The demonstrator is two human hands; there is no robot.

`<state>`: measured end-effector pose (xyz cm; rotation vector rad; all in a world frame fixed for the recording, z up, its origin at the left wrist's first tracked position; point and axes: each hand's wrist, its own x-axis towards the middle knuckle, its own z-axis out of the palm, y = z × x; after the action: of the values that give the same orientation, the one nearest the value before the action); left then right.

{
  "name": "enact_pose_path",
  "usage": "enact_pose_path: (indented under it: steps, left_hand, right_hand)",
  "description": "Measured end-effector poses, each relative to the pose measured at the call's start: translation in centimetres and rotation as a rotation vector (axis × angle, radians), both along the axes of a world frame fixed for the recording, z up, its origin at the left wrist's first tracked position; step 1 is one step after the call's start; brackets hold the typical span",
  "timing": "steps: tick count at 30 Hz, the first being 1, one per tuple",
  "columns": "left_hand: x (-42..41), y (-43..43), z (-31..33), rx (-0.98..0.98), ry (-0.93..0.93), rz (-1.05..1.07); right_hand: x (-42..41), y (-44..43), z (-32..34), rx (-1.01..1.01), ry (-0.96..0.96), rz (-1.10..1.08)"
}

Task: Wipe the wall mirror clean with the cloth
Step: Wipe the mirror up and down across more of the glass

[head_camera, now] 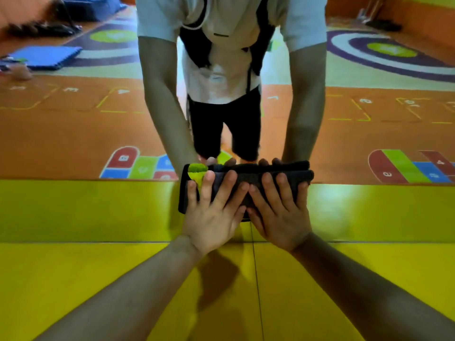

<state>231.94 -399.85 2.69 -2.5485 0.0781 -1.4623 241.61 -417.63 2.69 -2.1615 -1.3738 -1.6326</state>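
The wall mirror (pixel 73 134) fills the upper half of the head view, and its bottom edge meets a yellow panel. A folded dark cloth (pixel 251 177) with a yellow-green patch at its left end lies along that bottom edge. My left hand (pixel 211 212) presses flat on the cloth's left half, fingers spread. My right hand (pixel 278 212) presses on the right half, with its outer finger wrapped over the cloth's right end. The two hands touch side by side. Their reflection shows just above the cloth.
Glossy yellow panels (pixel 98 210) with a vertical seam (pixel 254 267) lie under the mirror and my forearms. The mirror reflects a person in a white shirt and black shorts, an orange play floor with hopscotch markings, and blue mats (pixel 46 56) at the upper left.
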Motion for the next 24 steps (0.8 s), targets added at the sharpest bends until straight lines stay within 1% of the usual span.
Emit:
enact_pose_path:
  steps: [6, 10, 13, 16, 20, 22, 24]
  left_hand:
    - [-0.6, -0.1, -9.3, -0.017, 0.066, -0.019]
    - [-1.0, 0.2, -14.1, 0.053, 0.106, 0.002]
    - [-0.6, 0.3, -14.9, 0.062, 0.1, 0.011]
    - [-0.3, -0.5, -15.0, 0.051, 0.109, 0.027]
    - [1.1, -3.3, -14.7, 0.071, 0.114, 0.013]
    - [2.0, -4.9, -14.6, 0.087, 0.104, 0.019]
    - [2.5, -5.9, -14.5, 0.1, 0.096, 0.021]
  right_hand:
    - [0.1, -0.9, -8.8, -0.05, 0.005, -0.009]
    - [0.4, -2.0, -12.9, -0.125, -0.037, -0.024]
    - [0.8, -2.3, -13.8, -0.133, -0.05, -0.008]
    - [1.5, -3.2, -13.3, -0.174, -0.075, 0.03]
    - [2.2, -6.4, -12.9, -0.196, -0.021, 0.044]
    - [3.0, -8.0, -12.8, -0.196, -0.044, 0.029]
    - [4.0, -9.3, -12.2, -0.238, -0.09, 0.023]
